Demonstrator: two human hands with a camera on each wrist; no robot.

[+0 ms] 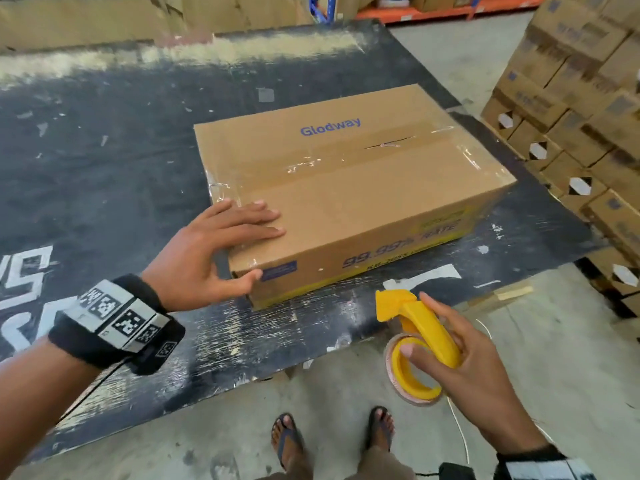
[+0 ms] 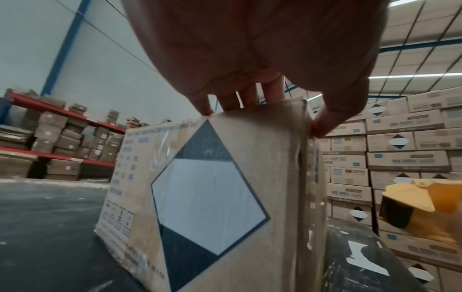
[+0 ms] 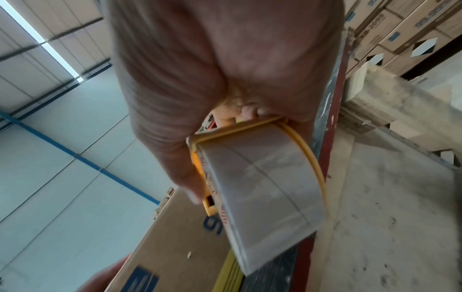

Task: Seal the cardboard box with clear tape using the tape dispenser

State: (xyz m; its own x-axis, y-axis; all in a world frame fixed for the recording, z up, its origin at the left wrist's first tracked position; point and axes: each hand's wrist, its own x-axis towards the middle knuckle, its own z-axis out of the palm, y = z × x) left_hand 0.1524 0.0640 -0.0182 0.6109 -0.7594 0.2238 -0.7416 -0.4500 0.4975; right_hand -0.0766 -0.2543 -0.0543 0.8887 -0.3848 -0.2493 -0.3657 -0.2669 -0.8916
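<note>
A brown cardboard box printed "Glodway" lies flat on the black table. Clear tape runs along its top seam and down its left end. My left hand rests on the near-left corner, fingers straight on the top and thumb against the front side. In the left wrist view the left hand caps the box corner. My right hand grips a yellow tape dispenser below the box, off the table's near edge. The dispenser's tape roll fills the right wrist view.
Stacked cardboard cartons stand close on the right. Flattened cardboard lies beyond the table's far edge. My sandalled feet stand on the concrete floor, beside a thin white cable. Shelving with boxes stands at the far left.
</note>
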